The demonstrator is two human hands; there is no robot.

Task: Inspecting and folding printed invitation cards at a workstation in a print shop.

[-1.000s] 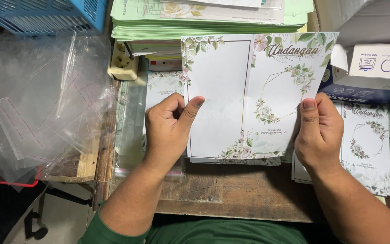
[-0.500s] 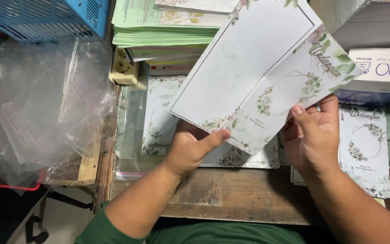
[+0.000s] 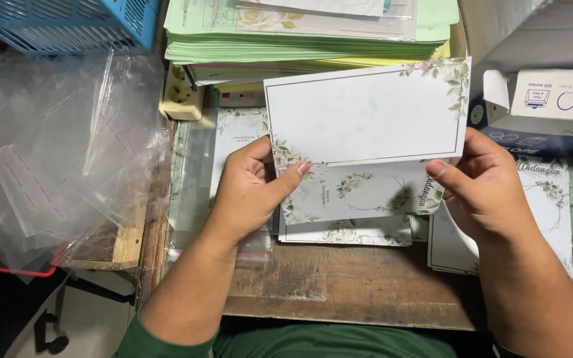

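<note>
A white card with green floral corners and a thin dark border (image 3: 366, 119) is held above the wooden table (image 3: 339, 278), turned lengthwise and folded so that its lower flap (image 3: 359, 192) hangs toward me. My left hand (image 3: 250, 189) pinches its left edge with the thumb on top. On the right edge sits my right hand (image 3: 482, 189), also gripping it. Under the card lie more floral cards (image 3: 346, 232) and, at the right, a stack of the same cards (image 3: 552, 199).
Loose clear plastic sleeves (image 3: 67, 146) pile up at the left beside a blue basket (image 3: 67, 23). A thick stack of green and yellow paper (image 3: 300, 40) and a beige power socket (image 3: 182, 93) stand at the back. A white and blue box (image 3: 545, 106) is at the right.
The card has been rotated from upright through a tilt to lengthwise, and its printed half now folds down toward me. Both hands shifted along its edges while holding it.
</note>
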